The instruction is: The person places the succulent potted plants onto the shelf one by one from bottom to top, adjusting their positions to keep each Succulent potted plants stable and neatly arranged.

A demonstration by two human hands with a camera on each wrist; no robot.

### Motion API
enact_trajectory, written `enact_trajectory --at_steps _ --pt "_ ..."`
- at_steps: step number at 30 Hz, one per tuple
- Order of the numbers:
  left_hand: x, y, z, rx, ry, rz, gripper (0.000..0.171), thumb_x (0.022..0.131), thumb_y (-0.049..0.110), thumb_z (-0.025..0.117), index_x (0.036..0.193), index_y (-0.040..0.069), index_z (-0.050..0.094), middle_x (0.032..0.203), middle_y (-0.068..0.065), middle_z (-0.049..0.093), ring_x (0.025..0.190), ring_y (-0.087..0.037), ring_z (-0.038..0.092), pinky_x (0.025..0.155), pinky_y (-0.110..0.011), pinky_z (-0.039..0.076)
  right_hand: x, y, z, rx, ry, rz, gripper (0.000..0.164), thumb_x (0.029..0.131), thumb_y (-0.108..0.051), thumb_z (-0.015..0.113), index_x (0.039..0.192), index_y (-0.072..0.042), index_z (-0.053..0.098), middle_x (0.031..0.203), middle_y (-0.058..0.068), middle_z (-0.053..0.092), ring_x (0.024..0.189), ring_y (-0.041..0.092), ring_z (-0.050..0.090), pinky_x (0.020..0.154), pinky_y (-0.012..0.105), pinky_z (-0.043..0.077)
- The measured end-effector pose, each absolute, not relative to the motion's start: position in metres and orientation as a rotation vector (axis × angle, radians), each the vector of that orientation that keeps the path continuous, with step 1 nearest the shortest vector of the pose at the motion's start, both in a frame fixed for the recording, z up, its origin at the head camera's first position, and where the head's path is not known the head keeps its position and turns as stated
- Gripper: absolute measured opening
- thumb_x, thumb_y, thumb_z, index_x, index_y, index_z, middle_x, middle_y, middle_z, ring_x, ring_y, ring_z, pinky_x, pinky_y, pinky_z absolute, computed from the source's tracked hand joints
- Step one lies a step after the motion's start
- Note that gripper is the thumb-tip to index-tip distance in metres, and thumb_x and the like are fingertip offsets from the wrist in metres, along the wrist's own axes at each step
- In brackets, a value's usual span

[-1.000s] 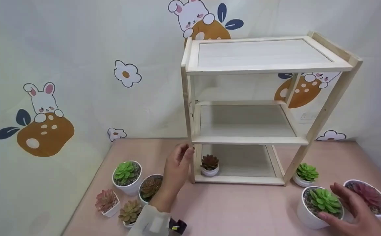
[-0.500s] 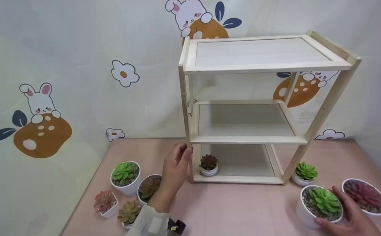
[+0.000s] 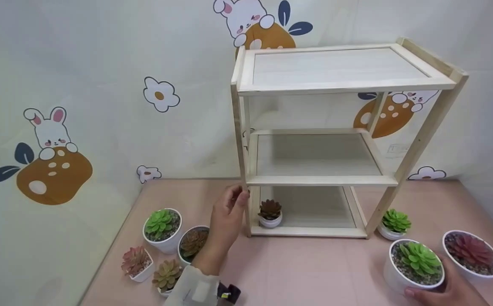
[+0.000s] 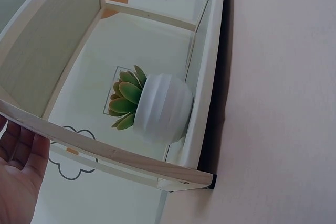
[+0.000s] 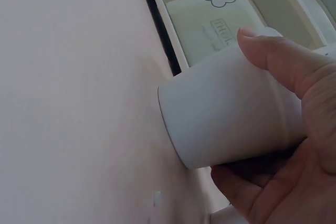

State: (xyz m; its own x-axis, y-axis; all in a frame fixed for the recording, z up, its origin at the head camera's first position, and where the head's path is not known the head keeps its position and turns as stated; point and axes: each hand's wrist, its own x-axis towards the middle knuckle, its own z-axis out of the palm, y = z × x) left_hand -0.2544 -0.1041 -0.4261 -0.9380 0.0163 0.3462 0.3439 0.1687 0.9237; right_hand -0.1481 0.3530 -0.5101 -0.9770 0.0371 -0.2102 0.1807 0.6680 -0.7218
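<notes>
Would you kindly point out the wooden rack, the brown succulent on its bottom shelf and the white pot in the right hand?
Wooden rack (image 3: 322, 180), head view: middle shelf's front edge.
Brown succulent (image 3: 270, 209), head view: leaves.
White pot (image 5: 223, 111), right wrist view: side wall.

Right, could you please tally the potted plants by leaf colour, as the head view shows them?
Bright green plants: 3
Brown or yellowish-brown plants: 3
Pink or red plants: 2
Total: 8
</notes>
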Motion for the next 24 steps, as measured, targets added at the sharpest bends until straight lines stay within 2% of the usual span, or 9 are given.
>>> enact_trajectory --at_steps 2,5,8,13,17,24 --pt "-0.255 -0.104 -0.426 -0.355 -2.183 -1.842 0.026 0.099 0.020 0.053 0.118 0.003 0.058 0.111 -0.016 0.062 0.109 -0.019 0.059 0.099 -0.032 0.047 -0.147 0.355 -0.515 0.123 2.732 -1.256 0.095 0.075 -0.022 0.082 0.144 0.004 0.021 0.129 0.016 0.055 0.099 -0.014 0.047 0.080 0.004 0.033" --pt "-0.254 -0.104 -0.426 -0.353 -2.184 -1.838 0.026 0.099 0.021 0.054 0.118 0.004 0.058 0.111 -0.014 0.062 0.108 -0.018 0.059 0.099 -0.030 0.047 -0.148 0.355 -0.521 0.042 2.700 -1.395 0.088 0.075 -0.013 0.082 0.141 0.004 0.026 0.119 -0.012 0.060 0.100 -0.016 0.048 0.082 -0.001 0.031" --pt "-0.254 -0.104 -0.426 -0.354 -2.186 -1.837 0.027 0.099 0.021 0.054 0.118 0.003 0.058 0.111 -0.014 0.062 0.109 -0.019 0.059 0.100 -0.031 0.047 -0.150 0.356 -0.525 0.013 2.622 -1.504 0.087 0.075 -0.010 0.081 0.141 0.004 0.027 0.110 -0.032 0.055 0.103 -0.014 0.050 0.084 0.000 0.033" --pt "-0.253 -0.104 -0.424 -0.340 -2.212 -1.831 0.029 0.099 0.023 0.053 0.121 0.004 0.057 0.114 -0.010 0.062 0.112 -0.019 0.058 0.101 -0.033 0.046 -0.148 0.354 -0.531 0.003 2.604 -1.618 0.079 0.075 -0.003 0.079 0.137 -0.003 0.031 0.110 -0.030 0.057 0.103 -0.010 0.054 0.085 0.003 0.038" --pt "-0.253 -0.103 -0.424 -0.336 -2.209 -1.830 0.028 0.099 0.024 0.053 0.120 0.005 0.058 0.113 -0.009 0.063 0.111 -0.018 0.058 0.100 -0.032 0.047 -0.147 0.352 -0.532 0.009 2.666 -1.590 0.079 0.074 -0.002 0.080 0.137 -0.001 0.031 0.109 -0.030 0.057 0.102 -0.010 0.053 0.084 0.002 0.037" --pt "-0.253 -0.104 -0.425 -0.345 -2.192 -1.835 0.027 0.099 0.022 0.053 0.118 0.004 0.059 0.111 -0.009 0.063 0.111 -0.018 0.059 0.099 -0.030 0.047 -0.150 0.351 -0.527 0.160 2.592 -1.483 0.092 0.075 -0.017 0.082 0.145 0.001 0.024 0.106 -0.036 0.052 0.101 -0.015 0.049 0.083 0.001 0.034"
